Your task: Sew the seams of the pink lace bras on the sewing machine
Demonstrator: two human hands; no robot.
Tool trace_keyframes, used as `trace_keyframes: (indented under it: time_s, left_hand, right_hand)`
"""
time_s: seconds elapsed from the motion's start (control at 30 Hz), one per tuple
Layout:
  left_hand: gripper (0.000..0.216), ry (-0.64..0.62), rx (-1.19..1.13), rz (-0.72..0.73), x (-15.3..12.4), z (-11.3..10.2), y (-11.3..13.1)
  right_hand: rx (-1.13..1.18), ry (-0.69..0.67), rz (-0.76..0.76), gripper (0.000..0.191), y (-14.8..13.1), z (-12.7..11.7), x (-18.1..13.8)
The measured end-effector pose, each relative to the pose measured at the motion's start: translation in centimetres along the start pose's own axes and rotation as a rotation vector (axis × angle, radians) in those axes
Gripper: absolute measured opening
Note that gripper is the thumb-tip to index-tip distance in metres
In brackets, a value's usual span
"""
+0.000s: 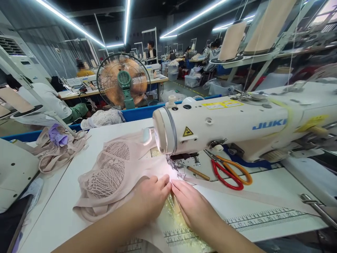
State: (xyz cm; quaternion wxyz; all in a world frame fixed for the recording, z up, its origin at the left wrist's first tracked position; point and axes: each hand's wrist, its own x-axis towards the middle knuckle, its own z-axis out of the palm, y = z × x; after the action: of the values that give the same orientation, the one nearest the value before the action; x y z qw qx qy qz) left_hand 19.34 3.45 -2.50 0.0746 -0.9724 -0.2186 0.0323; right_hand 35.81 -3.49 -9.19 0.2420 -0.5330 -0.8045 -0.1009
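Observation:
A pale pink bra (110, 172) with lace cups lies on the white sewing table, its edge running under the head of the sewing machine (205, 123). My left hand (152, 195) is closed, pinching the bra's fabric just in front of the lit needle area. Beside it my right hand (191, 202) presses its fingers together on the same fabric edge, the fingertips of both hands nearly touching. A pale elastic band (252, 196) stretches from the needle area to a metal guide at the right. The needle itself is hidden by glare.
Red and orange-handled scissors (229, 172) and a wooden-handled tool (198, 173) lie right of the needle. Printed ruler scales (265, 219) run along the table front. Bra pieces (61, 147) are heaped at left. A fan (124, 80) stands behind; other people sit farther back.

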Motion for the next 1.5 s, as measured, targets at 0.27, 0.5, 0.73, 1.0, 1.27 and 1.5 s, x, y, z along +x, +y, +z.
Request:
trace_keyframes:
  time_s: [0.27,0.5,0.73,1.0,1.27,1.5]
  left_hand:
    - [0.027,0.128,-0.001,0.107,0.9,0.6,-3.3]
    - [0.025,0.206,-0.058,0.154,1.8,1.7,-5.9]
    - [0.025,0.222,-0.004,0.126,2.5,2.3,-7.2]
    - [0.028,0.124,0.007,-0.007,0.7,1.2,-6.8]
    - [0.045,-0.058,0.060,-0.366,-10.8,0.0,-6.2]
    - [0.045,-0.068,-0.250,-0.578,-13.9,-2.5,-7.6]
  right_hand:
    - [0.014,-0.009,0.015,0.046,-0.2,0.5,0.4]
    - [0.048,0.017,0.036,0.041,-0.2,0.6,0.3]
    - [0.096,0.036,0.044,0.036,-0.5,-0.6,0.8]
    - [0.285,-0.522,0.231,0.013,-5.2,-4.4,2.3]
    - [0.313,-0.633,0.302,0.023,-4.1,-6.4,3.3]
    - [0.610,-0.596,0.199,0.018,-1.3,-10.3,4.2]
